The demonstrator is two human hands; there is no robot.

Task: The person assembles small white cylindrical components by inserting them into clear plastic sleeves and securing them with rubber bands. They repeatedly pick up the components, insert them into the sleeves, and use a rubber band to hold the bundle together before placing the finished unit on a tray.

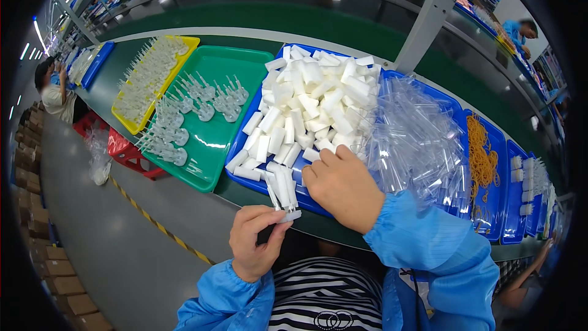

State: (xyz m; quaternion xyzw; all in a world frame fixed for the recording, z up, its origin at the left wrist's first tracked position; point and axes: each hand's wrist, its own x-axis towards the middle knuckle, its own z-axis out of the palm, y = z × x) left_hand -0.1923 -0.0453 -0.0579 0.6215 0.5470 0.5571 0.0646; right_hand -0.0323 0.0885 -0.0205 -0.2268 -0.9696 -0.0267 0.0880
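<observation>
Between the thumb and fingers of my left hand (254,242) is a small round translucent plastic base (293,215). Several white foam tubes (283,187) stand up on its prongs, close together. My right hand (344,189), its fingers curled in, is over the front edge of a heap of white foam tubes (306,101). Its fingertips are hidden beneath the knuckles, so anything in them cannot be seen. The heap fills most of a blue tray (240,158).
Left of the heap, a green tray (205,178) and a yellow tray (133,125) hold pronged plastic bases. To the right lie clear plastic sleeves (416,141) and orange rubber bands (481,156) in blue trays. A metal post (433,18) rises behind the bench.
</observation>
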